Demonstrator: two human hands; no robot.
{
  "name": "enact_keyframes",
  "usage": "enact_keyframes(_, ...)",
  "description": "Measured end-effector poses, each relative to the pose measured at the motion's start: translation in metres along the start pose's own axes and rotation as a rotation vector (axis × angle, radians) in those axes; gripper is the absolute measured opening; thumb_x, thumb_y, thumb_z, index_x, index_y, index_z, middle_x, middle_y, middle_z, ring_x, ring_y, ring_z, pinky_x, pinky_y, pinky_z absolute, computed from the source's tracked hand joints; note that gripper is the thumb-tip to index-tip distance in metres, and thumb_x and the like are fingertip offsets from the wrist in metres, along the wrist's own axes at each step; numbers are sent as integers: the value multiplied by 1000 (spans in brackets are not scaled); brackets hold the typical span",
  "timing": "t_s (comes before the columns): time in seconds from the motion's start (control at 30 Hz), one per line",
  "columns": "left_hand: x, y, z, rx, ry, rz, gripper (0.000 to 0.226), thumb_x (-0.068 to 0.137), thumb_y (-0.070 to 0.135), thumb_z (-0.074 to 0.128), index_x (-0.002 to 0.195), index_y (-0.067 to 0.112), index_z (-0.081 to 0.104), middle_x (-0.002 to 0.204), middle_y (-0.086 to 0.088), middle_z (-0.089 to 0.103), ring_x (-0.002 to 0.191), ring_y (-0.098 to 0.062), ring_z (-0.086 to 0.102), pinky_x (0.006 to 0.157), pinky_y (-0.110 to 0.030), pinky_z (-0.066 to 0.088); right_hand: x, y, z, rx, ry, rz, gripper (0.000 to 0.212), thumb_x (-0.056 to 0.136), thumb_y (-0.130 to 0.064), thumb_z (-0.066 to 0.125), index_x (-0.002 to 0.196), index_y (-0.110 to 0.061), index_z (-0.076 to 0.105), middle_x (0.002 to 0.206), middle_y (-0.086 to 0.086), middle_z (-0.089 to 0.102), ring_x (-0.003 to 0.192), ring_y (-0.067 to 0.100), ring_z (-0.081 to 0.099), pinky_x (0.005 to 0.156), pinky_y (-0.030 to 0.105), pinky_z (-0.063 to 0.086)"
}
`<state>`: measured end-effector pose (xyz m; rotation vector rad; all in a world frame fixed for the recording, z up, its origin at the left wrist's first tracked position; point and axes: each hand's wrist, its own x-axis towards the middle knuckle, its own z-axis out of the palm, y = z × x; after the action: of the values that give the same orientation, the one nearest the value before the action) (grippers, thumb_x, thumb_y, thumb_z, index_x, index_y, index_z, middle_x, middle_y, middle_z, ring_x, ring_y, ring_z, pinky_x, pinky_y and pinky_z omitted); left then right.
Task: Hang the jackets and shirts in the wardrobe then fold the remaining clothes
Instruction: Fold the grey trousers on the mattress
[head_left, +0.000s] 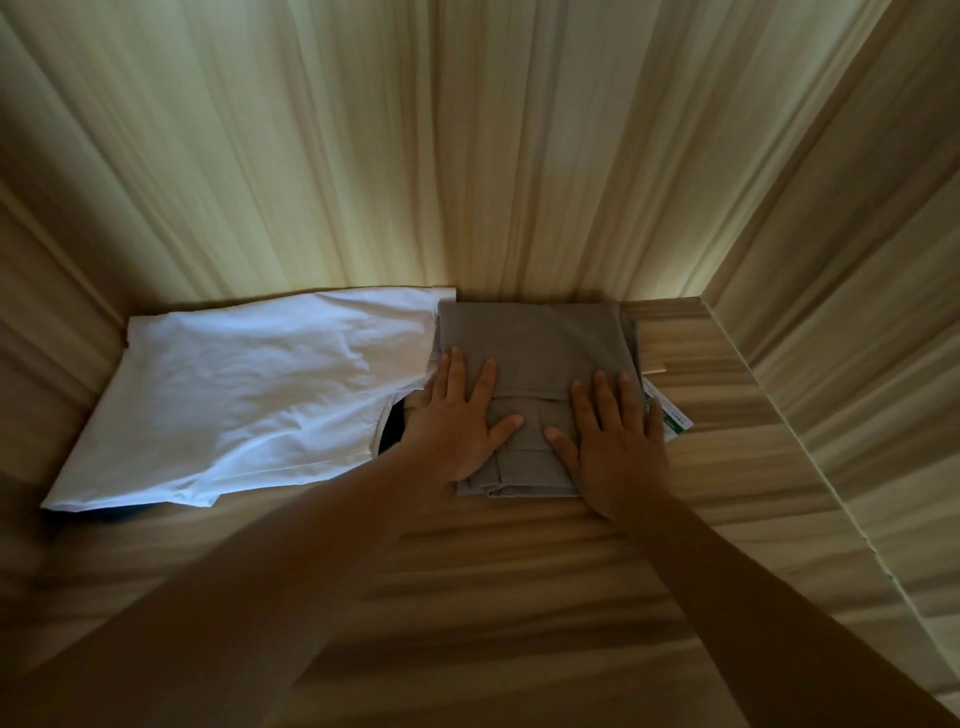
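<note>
A folded grey-beige garment (535, 338) lies on the wooden wardrobe shelf (467, 571), close to the back wall. My left hand (457, 415) lies flat on its left part with fingers spread and straight. My right hand (613, 436) presses flat on its right part in the same way. A folded white garment (249, 395) lies just to the left, its right edge touching the grey one. Something dark shows under the white garment's right edge (389, 431). A white and green tag (670, 415) sticks out from under my right hand.
The wardrobe's wooden back wall (415, 156) rises behind the clothes and a side wall (857, 312) stands at the right. A small light wooden piece (655, 370) lies on the shelf to the right of the grey garment. Bare shelf runs from the clothes toward me.
</note>
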<state>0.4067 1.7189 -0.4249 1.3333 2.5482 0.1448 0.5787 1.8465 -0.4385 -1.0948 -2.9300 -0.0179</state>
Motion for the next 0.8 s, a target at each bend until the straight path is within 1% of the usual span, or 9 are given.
enact_keyframes(0.1, -17, 6, -5, 23, 8, -20, 84, 98, 70, 18, 160, 23, -13, 166, -14, -20, 154, -30, -16, 123, -52, 13, -7, -11, -14, 4, -112, 48, 85, 92, -70, -7, 162, -25, 4, 170, 8, 2, 155, 33, -7, 123, 57, 4)
enact_keyframes(0.17, -36, 2, -10, -28, -33, -24, 80, 101, 64, 21, 160, 20, -10, 167, -13, -16, 154, -32, -11, 122, -53, 20, -13, -17, -28, 41, -211, 48, 73, 101, -64, 9, 162, -23, 6, 169, 10, 0, 155, 34, -7, 123, 57, 6)
enact_keyframes(0.27, -71, -10, -22, -152, -91, -18, 74, 100, 62, 34, 159, 21, 14, 165, -11, 8, 152, -39, 10, 116, -56, 33, -24, -17, -57, 124, -326, -22, 62, 102, -55, 39, 152, -18, 33, 160, 15, 26, 148, 39, 23, 117, 56, 27)
enact_keyframes(0.37, -109, -18, -49, -127, -68, -14, 53, 98, 52, 42, 146, 27, 40, 146, -9, 36, 138, -36, 34, 99, -49, 45, -43, -25, -93, 271, -443, -32, 47, 103, -45, 47, 138, -12, 48, 129, 10, 54, 119, 31, 53, 97, 41, 46)
enact_keyframes(0.5, -164, -31, -81, -16, -107, -81, 55, 102, 48, 44, 146, 17, 39, 140, -14, 40, 129, -34, 41, 93, -45, 47, -85, -52, -138, 481, -483, -5, 39, 100, -31, 61, 134, -11, 55, 125, 8, 56, 116, 23, 55, 94, 40, 50)
enact_keyframes(0.6, -206, -42, -95, -14, -152, -113, 54, 101, 49, 46, 146, 21, 40, 143, -11, 38, 134, -34, 39, 97, -46, 46, -119, -69, -160, 400, -548, -64, 50, 100, -39, 59, 141, -12, 52, 137, 9, 53, 125, 24, 52, 95, 34, 45)
enact_keyframes(0.67, -235, -49, -103, -26, -170, -113, 51, 100, 47, 47, 144, 22, 42, 143, -10, 40, 131, -32, 43, 94, -42, 46, -140, -82, -172, 358, -557, -86, 41, 100, -45, 57, 123, -12, 62, 115, 3, 60, 105, 20, 57, 80, 29, 43)
enact_keyframes(0.73, -263, -57, -109, -27, -173, -84, 42, 99, 43, 49, 133, 19, 52, 140, -9, 49, 124, -29, 51, 89, -36, 46, -162, -99, -188, 324, -545, -100, 31, 100, -42, 56, 102, -12, 64, 88, -1, 55, 87, 17, 54, 73, 28, 37)
enact_keyframes(0.8, -295, -64, -113, -64, -184, -70, 45, 101, 43, 49, 135, 14, 52, 142, -10, 52, 129, -28, 50, 99, -36, 44, -188, -116, -202, 265, -530, -111, 31, 100, -40, 57, 107, -11, 66, 94, 1, 57, 90, 17, 55, 76, 28, 38)
